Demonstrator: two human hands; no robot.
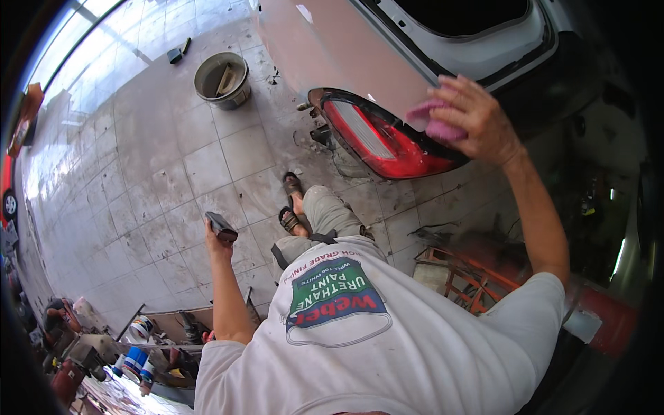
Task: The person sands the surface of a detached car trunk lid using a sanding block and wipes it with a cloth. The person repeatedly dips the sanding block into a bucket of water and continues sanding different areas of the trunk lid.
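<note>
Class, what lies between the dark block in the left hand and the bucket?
In the head view, only dirty floor tiles lie between dark block and bucket.

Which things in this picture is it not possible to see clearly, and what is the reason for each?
In the head view:
Pink wad: slightly blurred, partly covered by the right hand; cloth or sponge, I cannot tell.
Left hand: fingers mostly hidden by the dark block it holds.
Car: far end cut off by the top edge.
Bucket: the brown piece inside is too small to identify.

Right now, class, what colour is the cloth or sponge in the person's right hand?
Pink; the cloth or sponge shows best in the head view.
</note>
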